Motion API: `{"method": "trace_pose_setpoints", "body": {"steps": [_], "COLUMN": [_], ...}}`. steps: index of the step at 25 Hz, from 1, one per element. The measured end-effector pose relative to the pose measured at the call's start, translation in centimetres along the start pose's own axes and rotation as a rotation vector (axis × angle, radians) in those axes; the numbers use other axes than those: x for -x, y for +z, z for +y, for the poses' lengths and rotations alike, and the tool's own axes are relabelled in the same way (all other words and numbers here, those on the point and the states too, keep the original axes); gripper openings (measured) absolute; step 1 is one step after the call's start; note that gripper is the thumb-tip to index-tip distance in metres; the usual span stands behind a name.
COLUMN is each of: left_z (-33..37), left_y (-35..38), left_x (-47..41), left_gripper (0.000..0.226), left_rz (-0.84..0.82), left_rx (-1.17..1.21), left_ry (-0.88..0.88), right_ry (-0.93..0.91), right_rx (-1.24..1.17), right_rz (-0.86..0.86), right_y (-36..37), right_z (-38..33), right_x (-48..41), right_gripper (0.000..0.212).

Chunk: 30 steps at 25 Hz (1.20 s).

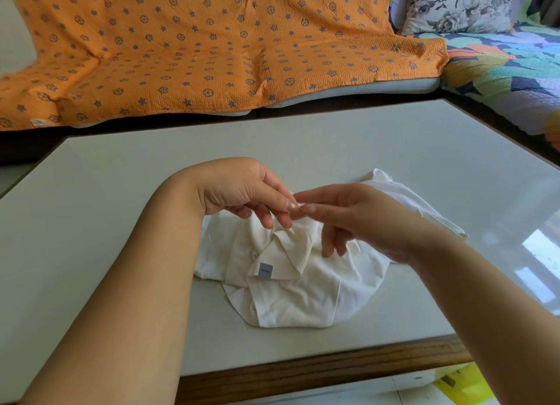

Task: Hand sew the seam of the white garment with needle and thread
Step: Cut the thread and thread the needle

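Observation:
A crumpled white garment (291, 286) with a small grey label (266, 271) lies on the table near its front edge. Both hands hover just above it, fingertips meeting. My left hand (242, 189) pinches something tiny between thumb and forefinger; a faint thread (280, 215) hangs from that spot. My right hand (354, 216) reaches in from the right, its thumb and forefinger pinching at the same point while the other fingers hang loosely down toward the cloth. The needle itself is too small to make out.
The pale grey table (333, 138) has a wooden front edge (318, 371). Behind it stands a sofa under an orange patterned blanket (212, 50), with a floral cushion (460, 7) and a multicoloured quilt (509, 71) at right. A yellow item (463, 386) lies on the floor at bottom right.

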<state>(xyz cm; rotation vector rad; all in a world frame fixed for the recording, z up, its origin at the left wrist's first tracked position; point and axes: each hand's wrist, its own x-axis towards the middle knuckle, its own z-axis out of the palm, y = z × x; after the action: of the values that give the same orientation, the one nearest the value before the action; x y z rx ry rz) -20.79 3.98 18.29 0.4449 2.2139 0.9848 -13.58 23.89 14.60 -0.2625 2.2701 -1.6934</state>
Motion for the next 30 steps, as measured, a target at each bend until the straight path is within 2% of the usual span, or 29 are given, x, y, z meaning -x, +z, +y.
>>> {"method": "trace_pose_setpoints", "body": {"steps": [2, 5, 14, 17, 20, 24, 26, 28, 30], "left_z": [0.2, 0.3, -0.2, -0.6, -1.1, -1.3, -0.2, 1.3, 2.9], "left_y": [0.1, 0.0, -0.3, -0.5, -0.5, -0.7, -0.6, -0.3, 1.0], "left_x": [0.0, 0.0, -0.1, -0.3, -0.6, -1.0, -0.2, 1.2, 2.6], "left_gripper": [0.007, 0.007, 0.008, 0.01, 0.014, 0.025, 0.016, 0.011, 0.012], "left_rz": [-0.003, 0.002, 0.084, 0.169, 0.279, 0.573, 0.694, 0.61, 0.376], "left_rx": [-0.009, -0.009, 0.097, 0.21, 0.193, -0.106, -0.201, -0.183, -0.207], "left_ry": [0.017, 0.027, 0.026, 0.011, -0.054, -0.133, -0.083, 0.007, 0.053], "right_ry": [0.036, 0.06, 0.041, 0.041, 0.039, 0.026, 0.019, 0.012, 0.007], "right_rx": [-0.027, -0.098, -0.217, -0.267, -0.314, -0.387, -0.437, -0.477, -0.513], "right_rz": [-0.035, 0.048, 0.11, 0.137, 0.16, 0.205, 0.241, 0.281, 0.316], "right_y": [0.3, 0.1, -0.2, -0.4, -0.5, -0.6, -0.7, -0.9, -1.0], "right_z": [0.3, 0.4, 0.7, 0.9, 1.1, 1.4, 1.5, 1.6, 1.7], "right_x": [-0.2, -0.5, 0.0, 0.2, 0.3, 0.3, 0.3, 0.5, 0.7], "right_gripper": [0.022, 0.015, 0.015, 0.016, 0.017, 0.017, 0.016, 0.017, 0.018]}}
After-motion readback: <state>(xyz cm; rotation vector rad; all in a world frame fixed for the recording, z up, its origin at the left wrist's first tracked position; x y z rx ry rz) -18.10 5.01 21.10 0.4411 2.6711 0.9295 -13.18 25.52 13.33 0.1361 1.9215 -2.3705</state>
